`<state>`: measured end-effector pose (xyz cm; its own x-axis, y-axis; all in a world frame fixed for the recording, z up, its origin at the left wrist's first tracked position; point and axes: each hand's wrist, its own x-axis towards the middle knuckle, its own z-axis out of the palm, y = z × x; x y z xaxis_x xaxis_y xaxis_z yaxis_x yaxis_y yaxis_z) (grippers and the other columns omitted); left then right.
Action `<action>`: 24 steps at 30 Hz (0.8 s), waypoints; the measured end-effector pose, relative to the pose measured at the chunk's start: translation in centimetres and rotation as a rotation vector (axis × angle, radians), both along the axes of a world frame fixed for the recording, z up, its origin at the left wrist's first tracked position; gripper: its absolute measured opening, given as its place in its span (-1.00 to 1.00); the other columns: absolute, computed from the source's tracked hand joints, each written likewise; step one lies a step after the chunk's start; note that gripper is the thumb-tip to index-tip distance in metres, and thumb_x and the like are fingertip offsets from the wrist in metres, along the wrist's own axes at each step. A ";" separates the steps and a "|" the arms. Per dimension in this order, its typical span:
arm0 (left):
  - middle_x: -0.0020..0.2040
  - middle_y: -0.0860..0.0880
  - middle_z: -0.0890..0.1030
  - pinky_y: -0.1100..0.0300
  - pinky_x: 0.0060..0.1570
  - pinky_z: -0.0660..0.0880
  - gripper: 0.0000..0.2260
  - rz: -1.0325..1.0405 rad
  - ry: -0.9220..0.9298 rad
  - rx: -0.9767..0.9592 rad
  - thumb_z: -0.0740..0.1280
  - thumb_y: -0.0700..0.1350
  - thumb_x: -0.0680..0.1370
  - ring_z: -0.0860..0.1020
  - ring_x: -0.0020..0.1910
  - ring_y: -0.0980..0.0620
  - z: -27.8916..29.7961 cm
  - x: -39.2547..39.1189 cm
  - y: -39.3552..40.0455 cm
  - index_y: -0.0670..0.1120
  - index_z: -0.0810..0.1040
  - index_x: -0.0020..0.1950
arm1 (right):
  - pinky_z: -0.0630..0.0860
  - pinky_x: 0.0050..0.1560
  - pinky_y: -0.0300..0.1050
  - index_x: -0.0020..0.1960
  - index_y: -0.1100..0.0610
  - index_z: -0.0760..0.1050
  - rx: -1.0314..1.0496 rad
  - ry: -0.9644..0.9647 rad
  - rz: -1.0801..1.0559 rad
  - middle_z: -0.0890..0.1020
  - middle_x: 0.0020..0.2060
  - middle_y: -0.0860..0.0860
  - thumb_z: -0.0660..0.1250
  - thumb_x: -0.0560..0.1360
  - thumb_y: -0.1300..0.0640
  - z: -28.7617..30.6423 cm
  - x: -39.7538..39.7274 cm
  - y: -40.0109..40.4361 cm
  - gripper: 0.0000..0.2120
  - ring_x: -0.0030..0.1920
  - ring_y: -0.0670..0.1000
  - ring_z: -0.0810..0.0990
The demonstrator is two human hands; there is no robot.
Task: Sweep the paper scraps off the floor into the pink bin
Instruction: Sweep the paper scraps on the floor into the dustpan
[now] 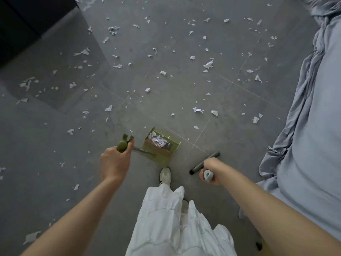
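Observation:
My left hand [114,161] grips the green top of a long dustpan handle [122,145]. The green dustpan [160,147] stands on the grey floor just ahead of my white shoe [165,176], with several white paper scraps heaped inside it. My right hand [210,171] grips the grey top of a broom handle [208,176]; the dark broom head [204,163] lies on the floor right of the dustpan. Many paper scraps [208,64] are scattered over the floor ahead and to the left. No pink bin is in view.
A bed with a grey-blue sheet [313,117] hanging to the floor fills the right side. Dark furniture [27,24] stands at the top left. My white skirt [175,224] hangs at the bottom centre.

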<state>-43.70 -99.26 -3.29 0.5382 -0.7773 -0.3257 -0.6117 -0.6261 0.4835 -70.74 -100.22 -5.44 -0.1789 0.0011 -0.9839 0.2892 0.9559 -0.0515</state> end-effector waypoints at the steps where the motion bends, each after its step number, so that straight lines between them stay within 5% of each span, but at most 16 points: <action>1: -0.45 -0.13 0.45 0.05 -0.28 0.33 -0.47 -0.003 -0.002 -0.004 0.29 0.27 0.53 0.46 -0.28 -0.19 0.0 0.2 -1.4 -0.11 0.44 -0.46 | 0.35 -0.61 -0.35 -0.25 0.17 0.21 0.001 0.001 0.000 0.30 -0.32 0.05 0.00 0.59 0.28 -0.1 0.5 -1.4 -0.76 -0.43 -0.05 0.27; 15: -0.43 -0.09 0.43 0.06 -0.26 0.27 -0.47 0.028 -0.036 -0.021 0.24 0.25 0.57 0.43 -0.28 -0.16 -0.8 4.5 -14.6 -0.13 0.43 -0.42 | 0.29 -0.65 -0.36 -0.18 0.20 0.27 -0.051 0.060 0.009 0.31 -0.33 0.05 -0.05 0.57 0.29 -0.8 3.9 -15.9 -0.80 -0.44 -0.03 0.25; 20: -0.30 -0.19 0.50 0.03 -0.18 0.33 -0.47 0.122 -0.024 -0.017 0.23 0.25 0.57 0.43 -0.22 -0.15 -0.7 5.4 -16.9 -0.20 0.52 -0.28 | 0.31 -0.57 -0.30 -0.09 0.24 0.28 -0.163 0.122 0.382 0.35 -0.32 0.10 0.00 0.58 0.33 1.1 5.4 -17.6 -0.88 -0.45 0.01 0.30; 24: -0.28 -0.20 0.51 0.03 -0.18 0.35 -0.44 0.172 -0.029 -0.023 0.21 0.28 0.56 0.46 -0.20 -0.18 -0.8 5.9 -18.1 -0.22 0.54 -0.24 | 0.33 -0.48 -0.24 -0.26 0.27 0.35 -0.238 0.203 0.751 0.45 -0.52 0.14 0.07 0.50 0.35 1.6 5.8 -18.8 -0.82 -0.56 0.05 0.40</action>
